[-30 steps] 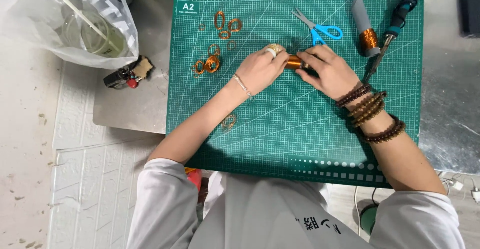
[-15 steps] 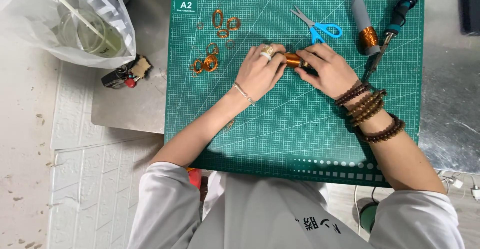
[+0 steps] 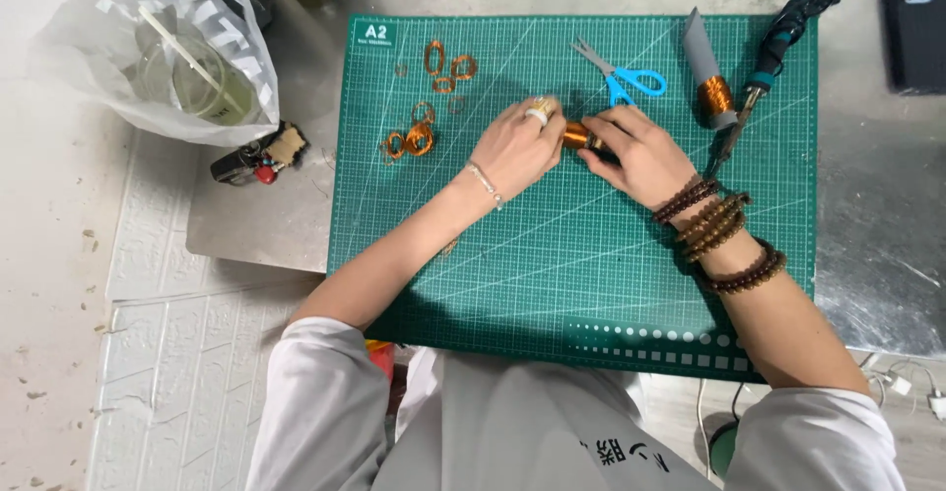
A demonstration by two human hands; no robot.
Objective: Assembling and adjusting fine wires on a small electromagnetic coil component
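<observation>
I judge I'm mid-winding: my left hand (image 3: 520, 146) and right hand (image 3: 636, 151) both pinch the copper wire coil (image 3: 574, 136) at the middle of the green cutting mat (image 3: 591, 284), so next needs a steady turn.

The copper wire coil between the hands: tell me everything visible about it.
The copper wire coil is a small shiny orange-copper winding, lying sideways just above the green cutting mat. The left hand grips its left end and the right hand its right, so only a short middle band shows. Its core and ends are hidden.
</observation>
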